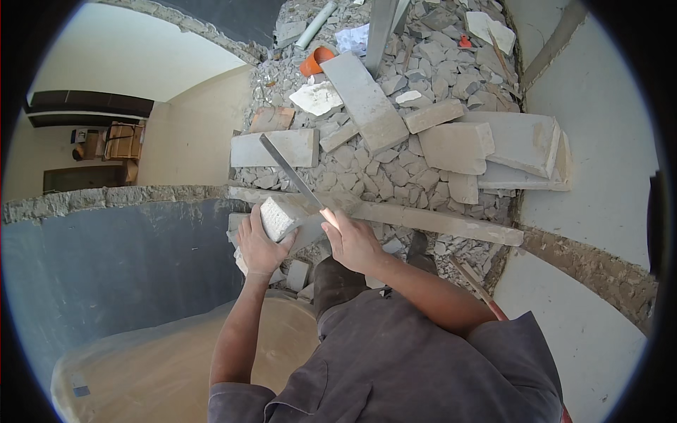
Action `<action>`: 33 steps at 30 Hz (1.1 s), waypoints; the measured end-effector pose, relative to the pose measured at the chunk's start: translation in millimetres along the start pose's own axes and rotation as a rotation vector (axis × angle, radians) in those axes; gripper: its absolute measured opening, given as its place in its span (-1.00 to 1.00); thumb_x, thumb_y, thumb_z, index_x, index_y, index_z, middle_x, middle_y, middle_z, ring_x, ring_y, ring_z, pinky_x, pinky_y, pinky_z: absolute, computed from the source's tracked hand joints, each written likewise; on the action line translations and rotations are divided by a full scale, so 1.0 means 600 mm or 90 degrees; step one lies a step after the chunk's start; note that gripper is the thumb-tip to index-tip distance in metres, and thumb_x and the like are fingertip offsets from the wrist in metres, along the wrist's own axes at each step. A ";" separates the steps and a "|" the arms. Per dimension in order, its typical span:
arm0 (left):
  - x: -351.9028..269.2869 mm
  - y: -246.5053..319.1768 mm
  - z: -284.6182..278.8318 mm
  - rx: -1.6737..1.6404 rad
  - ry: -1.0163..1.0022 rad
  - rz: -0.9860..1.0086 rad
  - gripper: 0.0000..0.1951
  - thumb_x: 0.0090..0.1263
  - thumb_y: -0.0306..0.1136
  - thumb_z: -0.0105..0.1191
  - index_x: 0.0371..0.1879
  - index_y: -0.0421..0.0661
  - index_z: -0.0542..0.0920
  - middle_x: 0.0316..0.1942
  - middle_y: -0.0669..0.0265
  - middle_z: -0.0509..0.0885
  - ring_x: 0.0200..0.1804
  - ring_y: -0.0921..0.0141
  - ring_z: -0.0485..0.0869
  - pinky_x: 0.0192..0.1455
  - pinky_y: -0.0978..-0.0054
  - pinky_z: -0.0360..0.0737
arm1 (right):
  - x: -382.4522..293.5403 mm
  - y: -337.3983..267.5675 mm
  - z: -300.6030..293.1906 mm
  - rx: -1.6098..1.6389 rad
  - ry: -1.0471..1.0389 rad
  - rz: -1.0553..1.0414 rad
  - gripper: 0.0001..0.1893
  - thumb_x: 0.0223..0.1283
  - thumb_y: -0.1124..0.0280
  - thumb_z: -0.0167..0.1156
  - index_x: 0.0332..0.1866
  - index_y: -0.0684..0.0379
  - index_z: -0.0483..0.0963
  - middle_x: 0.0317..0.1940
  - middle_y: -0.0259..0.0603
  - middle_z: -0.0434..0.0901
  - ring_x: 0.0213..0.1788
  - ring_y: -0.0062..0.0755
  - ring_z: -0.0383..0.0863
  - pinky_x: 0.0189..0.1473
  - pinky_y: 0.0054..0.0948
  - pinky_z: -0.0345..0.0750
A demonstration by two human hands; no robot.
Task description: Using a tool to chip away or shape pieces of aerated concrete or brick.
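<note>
My left hand (pixel 263 246) is wrapped around the end of a pale, porous block (pixel 278 219), apparently aerated concrete, with its rough white face turned up. The fingers lie along the left side and the thumb is at the near edge. In my right hand (pixel 350 243) is the light handle of a long, straight metal blade (pixel 291 172), like a machete. Its tip points away and to the left, past the block. Beneath both hands runs a long, narrow concrete strip (pixel 433 221) across the rubble. Whether the blade touches the block cannot be made out.
Broken rubble (pixel 391 177) covers the floor ahead, with a tilted slab (pixel 365 103), stacked slabs (pixel 518 140) and an orange plastic cup (pixel 316 61). A metal post (pixel 380 37) rises there. Cut walls flank me; plastic-wrapped material (pixel 185 365) lies near left, and a red-and-wood handle (pixel 478 288) near right.
</note>
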State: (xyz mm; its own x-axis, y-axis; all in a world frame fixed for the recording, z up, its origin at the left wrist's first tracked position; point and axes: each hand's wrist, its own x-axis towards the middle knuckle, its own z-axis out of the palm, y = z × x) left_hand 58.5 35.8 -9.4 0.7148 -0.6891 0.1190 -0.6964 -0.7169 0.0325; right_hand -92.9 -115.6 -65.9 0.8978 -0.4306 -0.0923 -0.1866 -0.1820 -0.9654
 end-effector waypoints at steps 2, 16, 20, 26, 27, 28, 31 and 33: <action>0.002 0.001 0.000 -0.002 -0.011 -0.006 -0.05 -0.06 0.02 0.47 0.34 -0.13 0.34 -0.03 0.05 0.51 0.07 0.03 0.49 0.20 0.07 0.37 | -0.005 0.010 0.008 0.001 0.049 -0.043 -0.69 0.46 0.19 0.05 -0.19 0.29 0.36 -0.52 0.20 0.60 -0.42 0.27 0.64 -0.33 0.11 0.52; 0.000 -0.005 0.006 -0.019 0.009 0.004 -0.05 -0.07 0.01 0.48 0.34 -0.13 0.35 -0.04 0.05 0.52 0.06 0.03 0.49 0.19 0.06 0.37 | -0.030 0.017 0.011 -0.023 -0.023 0.035 -0.71 0.45 0.23 0.05 -0.16 0.31 0.39 -0.47 0.20 0.63 -0.39 0.27 0.65 -0.32 0.12 0.52; 0.001 0.000 -0.002 -0.010 -0.004 -0.010 -0.05 -0.07 0.01 0.48 0.34 -0.13 0.35 -0.03 0.05 0.52 0.07 0.03 0.49 0.20 0.06 0.37 | -0.038 0.023 0.022 -0.106 -0.110 0.068 -0.70 0.46 0.23 0.03 -0.09 0.32 0.38 -0.44 0.23 0.63 -0.28 0.29 0.67 -0.23 0.12 0.55; -0.005 -0.003 0.000 -0.007 -0.011 -0.017 -0.05 -0.06 0.04 0.47 0.34 -0.13 0.35 -0.02 0.06 0.51 0.08 0.03 0.49 0.21 0.06 0.37 | -0.005 0.046 -0.020 0.034 0.030 0.015 -0.66 0.47 0.22 0.00 0.11 0.29 0.36 -0.39 0.19 0.66 -0.27 0.32 0.66 -0.20 0.14 0.54; 0.000 -0.004 0.000 -0.007 -0.006 -0.009 -0.05 -0.05 0.05 0.46 0.34 -0.13 0.35 -0.02 0.05 0.51 0.08 0.03 0.50 0.21 0.07 0.37 | -0.001 0.028 -0.029 0.054 0.031 0.023 -0.66 0.48 0.21 -0.01 0.10 0.29 0.37 -0.38 0.20 0.65 -0.25 0.34 0.65 -0.17 0.16 0.53; 0.002 -0.003 0.000 -0.007 -0.001 -0.001 -0.05 -0.04 0.06 0.45 0.34 -0.12 0.35 -0.01 0.05 0.52 0.07 0.03 0.50 0.20 0.07 0.37 | 0.001 0.024 -0.023 0.053 0.032 0.024 -0.66 0.48 0.21 -0.01 0.10 0.29 0.37 -0.38 0.20 0.65 -0.25 0.34 0.65 -0.17 0.16 0.53; 0.000 -0.002 0.005 0.001 0.013 0.003 -0.05 -0.06 0.04 0.47 0.34 -0.12 0.35 -0.02 0.05 0.52 0.07 0.03 0.50 0.20 0.07 0.37 | 0.005 0.028 0.000 0.115 0.148 -0.028 -0.69 0.48 0.26 0.01 0.10 0.29 0.38 -0.32 0.28 0.62 -0.20 0.36 0.62 -0.18 0.07 0.50; -0.001 -0.003 0.006 0.003 0.012 0.003 -0.05 -0.06 0.03 0.47 0.34 -0.12 0.35 -0.02 0.05 0.52 0.06 0.03 0.50 0.20 0.07 0.37 | 0.009 0.045 0.013 -0.070 -0.107 0.071 -0.71 0.48 0.28 0.01 0.07 0.30 0.37 -0.33 0.31 0.62 -0.22 0.36 0.62 -0.19 0.07 0.51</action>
State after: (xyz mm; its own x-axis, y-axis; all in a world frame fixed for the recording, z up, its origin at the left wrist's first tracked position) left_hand 59.8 37.0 -12.8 0.7097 -0.6908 0.1381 -0.7000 -0.7136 0.0274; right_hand -90.2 -116.0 -94.2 0.9215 -0.3017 -0.2446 -0.3220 -0.2411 -0.9155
